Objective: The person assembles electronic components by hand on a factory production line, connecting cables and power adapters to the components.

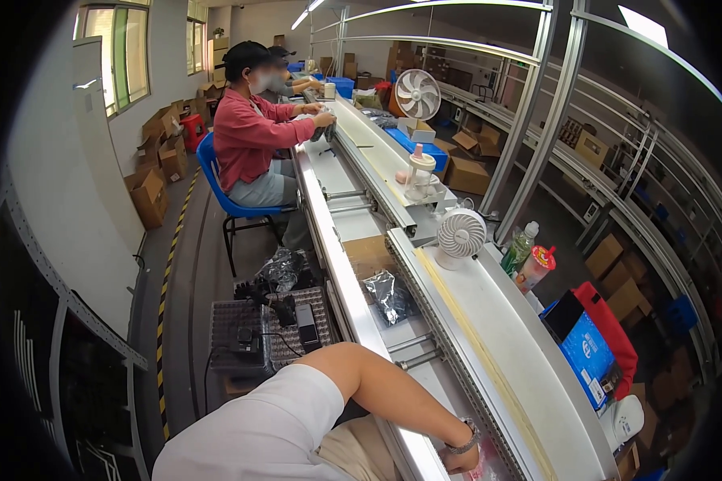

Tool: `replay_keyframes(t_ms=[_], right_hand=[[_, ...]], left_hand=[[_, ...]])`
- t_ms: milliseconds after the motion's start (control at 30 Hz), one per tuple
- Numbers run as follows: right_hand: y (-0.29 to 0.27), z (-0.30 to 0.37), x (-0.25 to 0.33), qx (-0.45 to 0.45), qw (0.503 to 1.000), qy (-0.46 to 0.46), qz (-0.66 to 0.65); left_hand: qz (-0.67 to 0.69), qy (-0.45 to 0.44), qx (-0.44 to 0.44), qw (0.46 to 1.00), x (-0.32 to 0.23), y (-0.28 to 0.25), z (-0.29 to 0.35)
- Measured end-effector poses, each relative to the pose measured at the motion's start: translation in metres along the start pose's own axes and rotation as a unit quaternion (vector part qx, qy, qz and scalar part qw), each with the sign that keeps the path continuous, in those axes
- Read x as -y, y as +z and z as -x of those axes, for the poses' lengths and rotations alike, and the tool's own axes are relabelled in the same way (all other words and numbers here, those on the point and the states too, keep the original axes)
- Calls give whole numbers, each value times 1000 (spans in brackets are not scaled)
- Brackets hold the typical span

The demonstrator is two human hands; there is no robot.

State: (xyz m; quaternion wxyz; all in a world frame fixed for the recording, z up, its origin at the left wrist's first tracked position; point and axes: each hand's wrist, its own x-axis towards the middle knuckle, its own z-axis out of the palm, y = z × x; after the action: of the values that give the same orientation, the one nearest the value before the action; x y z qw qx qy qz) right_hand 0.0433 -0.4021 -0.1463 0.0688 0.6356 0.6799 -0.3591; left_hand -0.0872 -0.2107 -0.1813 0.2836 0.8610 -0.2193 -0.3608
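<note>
My left hand (pixel 460 460) reaches down over the long white work line near the bottom edge, with a bracelet or watch band (pixel 467 437) round the wrist. Its fingers are largely hidden and cut off by the picture's edge. Right beside it, seemingly touching, lies something pink and shiny (pixel 479 465), of which only a small part shows. My right hand is out of the picture. Farther up the line, a silvery plastic bag (pixel 390 295) rests on a brown cardboard piece (pixel 367 257).
A white desk fan (pixel 461 234), green bottle (pixel 521 247) and lidded cup (pixel 535 268) stand right of the line. Left of it, black devices (pixel 305 325) sit on trays. A person in red (pixel 253 132) handles something grey, seated on a blue chair (pixel 208 172).
</note>
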Motion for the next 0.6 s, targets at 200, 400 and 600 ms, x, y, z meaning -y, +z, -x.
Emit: replay_keyframes(t_ms=[200,400,600], right_hand=[[-4,-14,-3,5,1000,-11,-4],[5,-20,-6,16,1000,-17,-20],[6,-19,-8,12,999,-15,-29]], left_hand=[[4,-5,-1,1000,-2,3,-29],[12,0,6,1000,-3,-3,-12],[4,4,13,1000,-4,0,-2]])
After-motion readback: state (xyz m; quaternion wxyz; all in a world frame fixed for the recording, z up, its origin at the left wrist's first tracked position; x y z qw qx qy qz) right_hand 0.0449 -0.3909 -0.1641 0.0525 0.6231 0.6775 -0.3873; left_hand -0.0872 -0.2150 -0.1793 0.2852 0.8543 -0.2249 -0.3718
